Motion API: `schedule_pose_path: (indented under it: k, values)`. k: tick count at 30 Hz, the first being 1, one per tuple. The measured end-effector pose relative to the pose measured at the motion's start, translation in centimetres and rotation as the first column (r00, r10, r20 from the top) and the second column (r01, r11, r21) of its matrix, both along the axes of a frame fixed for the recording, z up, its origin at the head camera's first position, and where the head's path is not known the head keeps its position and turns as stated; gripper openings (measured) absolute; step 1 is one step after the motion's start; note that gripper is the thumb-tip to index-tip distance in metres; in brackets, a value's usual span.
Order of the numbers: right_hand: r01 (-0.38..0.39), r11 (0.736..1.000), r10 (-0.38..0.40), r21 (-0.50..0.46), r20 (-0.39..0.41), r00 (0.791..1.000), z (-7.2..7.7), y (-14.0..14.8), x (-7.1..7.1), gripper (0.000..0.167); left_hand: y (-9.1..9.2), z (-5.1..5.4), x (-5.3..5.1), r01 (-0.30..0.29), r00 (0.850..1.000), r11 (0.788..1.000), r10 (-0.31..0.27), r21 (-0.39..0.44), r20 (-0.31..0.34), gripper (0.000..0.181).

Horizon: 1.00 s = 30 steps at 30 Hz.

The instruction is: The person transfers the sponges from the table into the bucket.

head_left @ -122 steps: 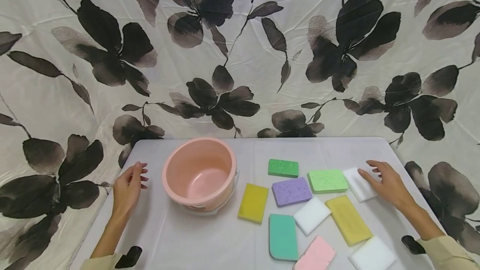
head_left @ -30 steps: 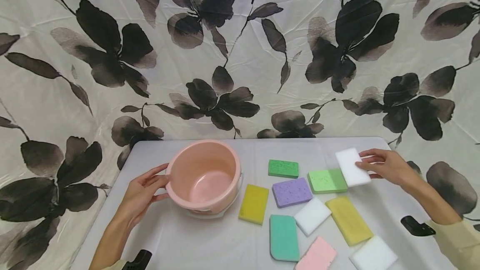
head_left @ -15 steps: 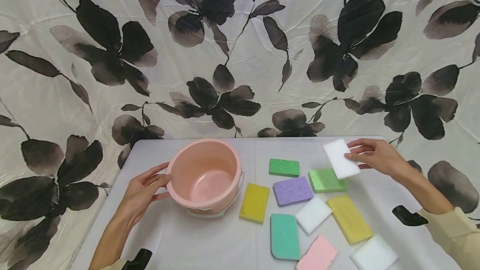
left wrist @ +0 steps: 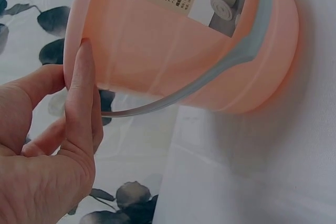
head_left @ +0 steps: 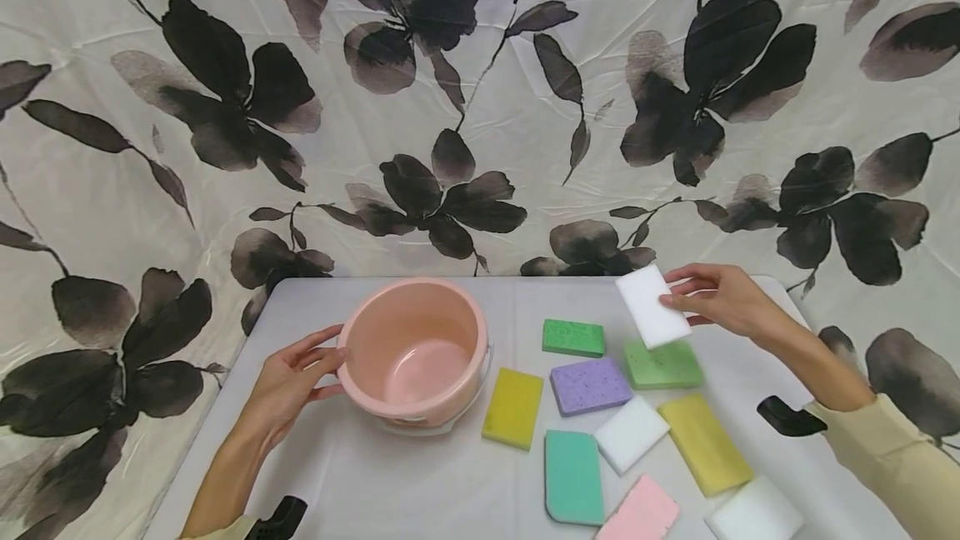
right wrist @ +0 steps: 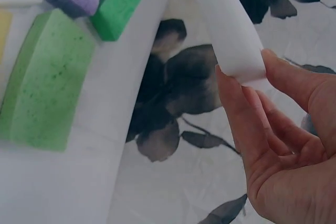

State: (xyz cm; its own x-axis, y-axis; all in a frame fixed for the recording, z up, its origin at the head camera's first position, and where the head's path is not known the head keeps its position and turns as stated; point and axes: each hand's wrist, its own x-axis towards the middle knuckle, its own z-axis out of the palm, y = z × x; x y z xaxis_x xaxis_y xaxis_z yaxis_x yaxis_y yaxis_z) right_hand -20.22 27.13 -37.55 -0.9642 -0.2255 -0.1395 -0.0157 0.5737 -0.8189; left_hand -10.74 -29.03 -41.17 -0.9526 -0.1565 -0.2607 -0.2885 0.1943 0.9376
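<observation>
In the head view, my right hand (head_left: 716,298) pinches a white sponge (head_left: 652,307) between thumb and fingers. It is held up off the table, above the light green sponge (head_left: 663,365). The right wrist view shows the white sponge (right wrist: 231,30) nearly edge-on at the fingertips. At the left, a pink bucket (head_left: 416,340) stands upright on the table, and only its bare inside shows. My left hand (head_left: 296,382) holds its left rim. Seen from the left wrist, thumb and fingers pinch the rim, close to the grey handle (left wrist: 210,74), which hangs down.
Right of the bucket lie a yellow sponge (head_left: 513,408), a dark green one (head_left: 573,337), a purple one (head_left: 591,386), a teal one (head_left: 573,477), a pink one (head_left: 641,508) and more white and yellow ones. A floral cloth (head_left: 480,107) hangs behind the table.
My right hand took the white sponge from the table's right side, lifted it and carried it left. My left hand moved right from beside the bucket onto its rim.
</observation>
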Motion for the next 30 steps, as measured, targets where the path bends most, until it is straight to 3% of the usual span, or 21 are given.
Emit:
schedule_pose_path:
  k: [15,30]
  values:
    - [-0.070,0.992,0.071,-0.101,0.009,0.997,2.1,-4.3,-1.3,0.054,-0.1,-0.1,0.2,0.033,0.999,0.999,-0.034,-0.016,-0.019,0.064]
    - [-0.164,0.977,0.163,-0.136,-0.018,0.986,3.9,-8.5,-2.7,0.046,-0.1,0.4,0.1,0.025,1.000,0.999,-0.025,-0.044,0.005,0.065]
